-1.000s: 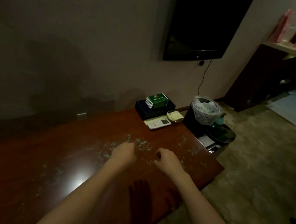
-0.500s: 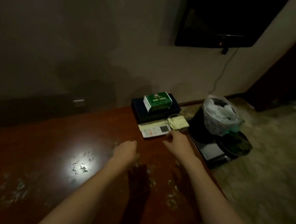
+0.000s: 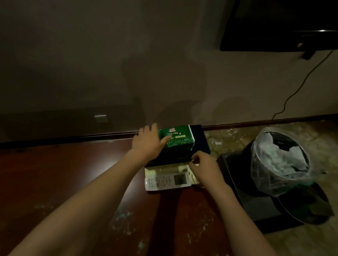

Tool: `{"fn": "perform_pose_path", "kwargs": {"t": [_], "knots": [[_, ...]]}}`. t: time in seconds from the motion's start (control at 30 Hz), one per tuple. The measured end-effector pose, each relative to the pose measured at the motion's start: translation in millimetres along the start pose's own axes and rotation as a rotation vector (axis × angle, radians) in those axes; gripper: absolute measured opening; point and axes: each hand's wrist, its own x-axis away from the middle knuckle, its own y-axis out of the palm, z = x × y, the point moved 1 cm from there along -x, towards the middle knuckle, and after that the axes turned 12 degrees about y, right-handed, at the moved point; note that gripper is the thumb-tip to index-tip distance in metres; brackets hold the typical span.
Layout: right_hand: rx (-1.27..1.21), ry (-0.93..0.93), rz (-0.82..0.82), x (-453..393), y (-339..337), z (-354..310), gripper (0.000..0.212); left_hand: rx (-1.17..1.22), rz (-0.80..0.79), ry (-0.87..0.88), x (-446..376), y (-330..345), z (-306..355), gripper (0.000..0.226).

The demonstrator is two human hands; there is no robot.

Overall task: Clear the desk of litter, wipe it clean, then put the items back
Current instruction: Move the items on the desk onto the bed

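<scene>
Dim room, dark red desk (image 3: 66, 181) w/ pale litter flecks (image 3: 123, 216) scattered across near part. Green packet (image 3: 176, 137) sitting on dark box (image 3: 200, 141) at desk's far R corner by wall; white remote (image 3: 165, 180) lying just in front. L hand (image 3: 148, 141) resting on packet's L side, fingers straight, not gripping. R hand (image 3: 203, 166) curling at remote's far R end; whether it's pinching smth, can't tell. Lined bin (image 3: 278, 164) standing on floor beside desk's R edge. Risk, judging: packet sliding off box or remote getting nudged over desk edge if items are lifted one-handed; loose flecks scattering onto floor w/ any sweeping motion.
</scene>
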Motion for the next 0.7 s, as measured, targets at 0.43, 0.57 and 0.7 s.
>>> {"fn": "perform_pose_path", "kwargs": {"t": [0.43, 0.57, 0.7], "knots": [[-0.070, 0.009, 0.010, -61.1, -4.9, 19.5, 0.029, 0.024, -0.435, 0.029, -95.2, 33.3, 1.2, 0.091], [-0.095, -0.004, 0.000, -69.6, 5.5, 21.7, 0.030, 0.034, -0.486, -0.050, -100.0, 35.4, -2.3, 0.089], [-0.105, -0.009, -0.006, -73.8, 12.3, 21.5, 0.029, 0.217, -0.484, -0.126, -93.4, 41.8, -6.4, 0.079]]}}
